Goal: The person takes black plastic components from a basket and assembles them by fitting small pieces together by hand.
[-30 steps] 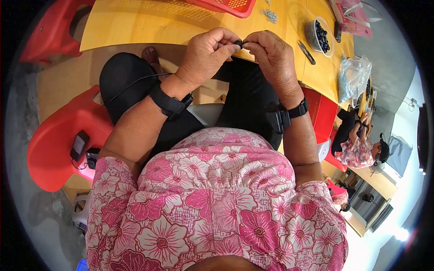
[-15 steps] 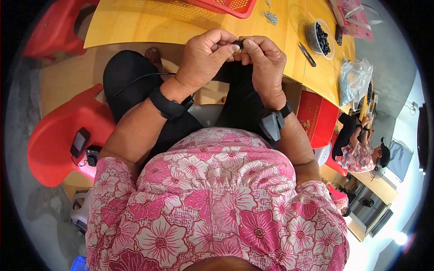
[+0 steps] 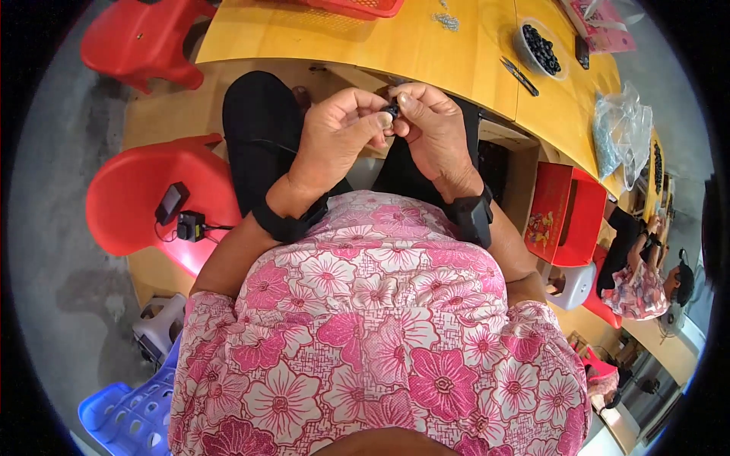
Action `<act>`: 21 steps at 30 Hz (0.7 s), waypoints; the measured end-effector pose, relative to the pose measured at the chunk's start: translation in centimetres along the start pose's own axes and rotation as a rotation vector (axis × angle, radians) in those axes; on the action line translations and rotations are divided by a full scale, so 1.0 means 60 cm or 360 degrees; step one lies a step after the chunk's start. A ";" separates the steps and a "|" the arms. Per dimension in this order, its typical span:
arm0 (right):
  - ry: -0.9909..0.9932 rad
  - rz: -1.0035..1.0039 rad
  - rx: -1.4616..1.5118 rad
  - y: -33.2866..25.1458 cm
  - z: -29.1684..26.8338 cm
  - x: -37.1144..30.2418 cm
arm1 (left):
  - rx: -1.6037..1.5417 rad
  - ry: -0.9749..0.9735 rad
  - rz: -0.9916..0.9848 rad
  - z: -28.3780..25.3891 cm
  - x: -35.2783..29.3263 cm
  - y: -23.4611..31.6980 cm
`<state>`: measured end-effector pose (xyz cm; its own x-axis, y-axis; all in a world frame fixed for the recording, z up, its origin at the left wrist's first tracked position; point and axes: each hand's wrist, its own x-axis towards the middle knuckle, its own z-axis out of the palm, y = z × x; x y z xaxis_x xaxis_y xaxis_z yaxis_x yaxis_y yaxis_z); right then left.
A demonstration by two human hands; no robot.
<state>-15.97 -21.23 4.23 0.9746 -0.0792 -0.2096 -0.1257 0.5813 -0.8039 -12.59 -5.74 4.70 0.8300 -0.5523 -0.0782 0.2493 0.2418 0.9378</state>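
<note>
A small black part (image 3: 392,111), too small to name, is pinched between the fingertips of both hands, in front of the table's near edge. My left hand (image 3: 340,137) grips it from the left, its thumb pressed against the forefinger. From the other side, my right hand (image 3: 433,129) closes thumb and fingers on the same part. My fingertips partly hide it. Beyond the hands, a clear round bowl (image 3: 563,74) of similar small black parts stands on the yellow table (image 3: 426,57). Slim black thread snips or tweezers (image 3: 520,77) lie beside the bowl.
A pile of tiny silvery pieces (image 3: 446,22) and a red basket (image 3: 357,7) sit on the table. Toward the right are a clear plastic bag (image 3: 627,133) and a red box (image 3: 551,209). A red chair (image 3: 133,194) holding small black devices stands left. Another person (image 3: 637,281) sits far right.
Both hands have come down and back from over the table's edge toward my lap, still holding the small black part. The whole view has shifted, showing more of the blue chair at lower left.
</note>
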 end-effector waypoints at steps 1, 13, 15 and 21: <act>-0.0012 -0.0017 0.0012 -0.004 0.001 -0.010 | -0.0006 0.0027 -0.0048 0.011 -0.011 0.009; -0.0131 -0.0467 -0.0187 -0.065 -0.009 -0.112 | 0.0415 -0.0228 0.0155 0.084 -0.039 0.048; -0.0159 -0.0524 -0.0186 -0.070 -0.008 -0.119 | 0.0398 -0.0256 0.0195 0.092 -0.043 0.054; -0.0149 -0.0423 -0.0187 -0.082 -0.007 -0.125 | 0.0392 -0.0270 0.0239 0.103 -0.048 0.067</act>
<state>-22.73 -23.84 9.54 0.9884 -0.1378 0.0643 0.1205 0.4519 -0.8839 -17.06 -8.09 10.76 0.7483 -0.6550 0.1049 -0.0149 0.1415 0.9898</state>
